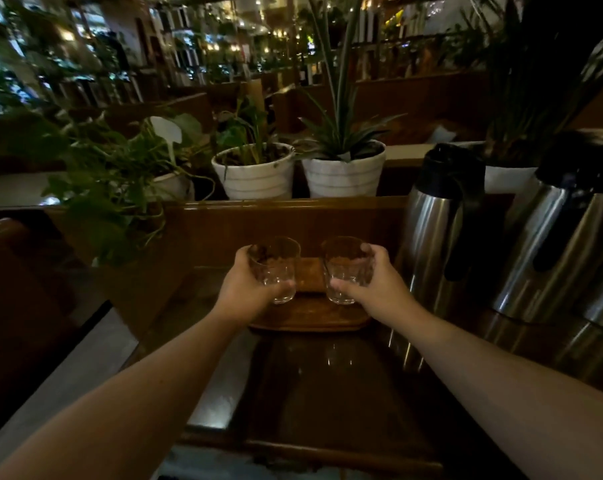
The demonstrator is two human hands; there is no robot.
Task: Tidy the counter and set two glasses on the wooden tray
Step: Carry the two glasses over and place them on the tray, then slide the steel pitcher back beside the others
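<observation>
Two clear drinking glasses stand upright, side by side, over a wooden tray (310, 317) that lies on the dark glossy counter. My left hand (250, 289) is wrapped around the left glass (276, 265). My right hand (372, 282) grips the right glass (345, 265). The glass bottoms sit at about tray level; in the dim light I cannot tell whether they touch the wood. Both glasses look empty.
Two tall steel vacuum flasks, one (435, 230) close beside my right hand and one (563, 237) further right. Behind the wooden ledge are two white pots with plants (255, 171) (345, 171), and a leafy vine plant (113, 188) hangs at the left.
</observation>
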